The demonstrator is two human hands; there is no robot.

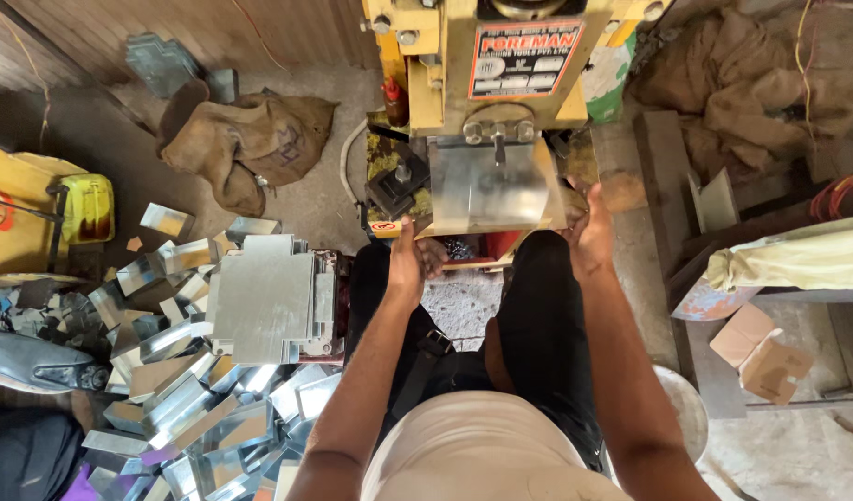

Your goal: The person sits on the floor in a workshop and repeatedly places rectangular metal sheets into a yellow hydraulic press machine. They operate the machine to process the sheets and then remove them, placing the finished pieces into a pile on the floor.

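Observation:
A flat shiny metal sheet [487, 190] lies under the ram of a yellow press machine [445, 74]. My left hand [406, 260] grips the sheet's near left corner. On the other side, my right hand [591, 237] holds its right edge. Both arms reach forward over my knees in dark trousers.
To my left stands a stack of cut metal blanks [264, 297], with several loose bent metal pieces [185, 399] heaped below it. Burlap sacks [245, 139] lie on the floor at the back left and another sack [742, 83] at the back right. A cardboard scrap [761, 357] lies at the right.

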